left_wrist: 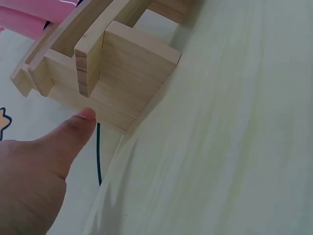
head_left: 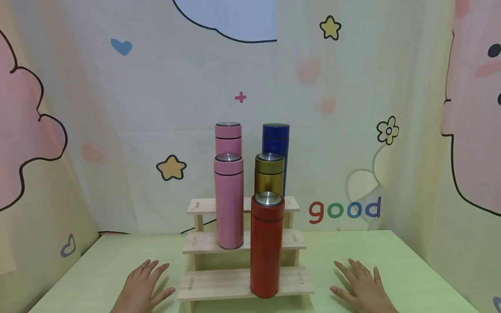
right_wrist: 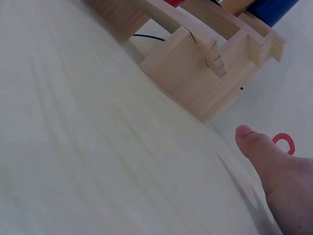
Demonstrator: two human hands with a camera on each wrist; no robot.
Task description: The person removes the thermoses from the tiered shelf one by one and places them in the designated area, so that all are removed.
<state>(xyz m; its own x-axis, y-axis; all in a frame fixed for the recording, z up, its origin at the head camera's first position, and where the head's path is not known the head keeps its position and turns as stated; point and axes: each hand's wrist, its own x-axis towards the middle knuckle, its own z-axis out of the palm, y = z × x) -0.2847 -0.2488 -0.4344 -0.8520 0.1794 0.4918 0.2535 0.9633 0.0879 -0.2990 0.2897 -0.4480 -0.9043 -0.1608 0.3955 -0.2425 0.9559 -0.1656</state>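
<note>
flanking a three-step wooden stand (head_left: 219,283) with left hand (head_left: 141,288) and right hand (head_left: 365,288) spread, on a green table (head_left: 395,265), bearing red bottle (head_left: 267,256) upright on the lowest step, front pink bottle (head_left: 229,206) on the middle, gold bottle (head_left: 269,182) behind the red, rear pink bottle (head_left: 228,145) and blue bottle (head_left: 275,147) farthest back

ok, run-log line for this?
left hand: empty; right hand: empty; red cylindrical flask: upright, bottom step; stepped wooden rack: between hands

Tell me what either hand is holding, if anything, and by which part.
Nothing is held: the left hand and the right hand are empty, on either side of the wooden stand.
</note>
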